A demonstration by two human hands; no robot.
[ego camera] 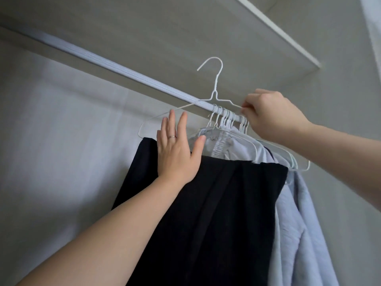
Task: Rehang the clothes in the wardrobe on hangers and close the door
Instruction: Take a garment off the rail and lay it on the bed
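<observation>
A white wire hanger [214, 93] carries a folded black garment [206, 213] over its lower bar. Its hook points up, above the wardrobe rail [115, 67], and is not on it. My right hand [272, 114] pinches the hanger's right shoulder wire. My left hand [177, 149] lies flat with straight fingers on the top of the black garment, near the hanger's left end. Several white hangers [228, 118] hang bunched on the rail behind, with pale garments on them.
A light blue shirt [299, 234] hangs at the right beside the black garment. A white garment with an elastic waistband [222, 145] hangs just behind my left hand. The wardrobe's back wall [61, 131] is at the left, a shelf [268, 23] above.
</observation>
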